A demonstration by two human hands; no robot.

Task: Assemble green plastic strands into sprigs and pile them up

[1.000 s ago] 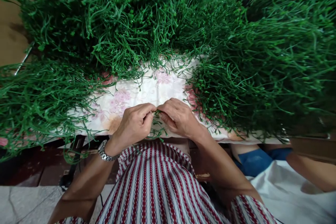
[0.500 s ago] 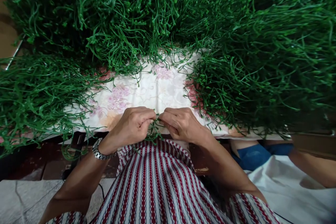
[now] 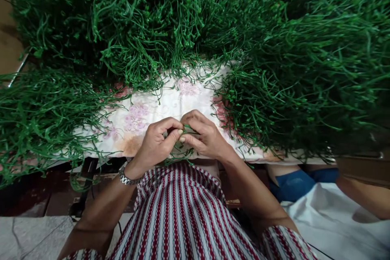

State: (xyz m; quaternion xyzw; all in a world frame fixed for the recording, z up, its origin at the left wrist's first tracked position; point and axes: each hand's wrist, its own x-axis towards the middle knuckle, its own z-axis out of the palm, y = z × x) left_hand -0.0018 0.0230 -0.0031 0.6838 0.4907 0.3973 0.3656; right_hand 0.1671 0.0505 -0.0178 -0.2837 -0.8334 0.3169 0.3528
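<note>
My left hand [image 3: 157, 142] and my right hand [image 3: 203, 136] meet fingertip to fingertip at the near edge of a table covered by a floral cloth [image 3: 170, 105]. Both pinch a small green plastic sprig [image 3: 185, 130] between thumbs and fingers; some of its thin strands hang down below the hands. A metal watch [image 3: 125, 177] sits on my left wrist. My red-and-white striped garment [image 3: 183, 215] fills the foreground under the hands.
Big heaps of green plastic stems surround the cloth: one at the left [image 3: 39, 109], one at the back [image 3: 146, 20], one at the right [image 3: 304, 81]. Another person's arm [image 3: 362, 195], blue and white clothing show at lower right. Dark floor lies under the table at left.
Both hands dipped toward me half a second ago, then rose back over the cloth edge. The fingers now overlap more tightly around the sprig.
</note>
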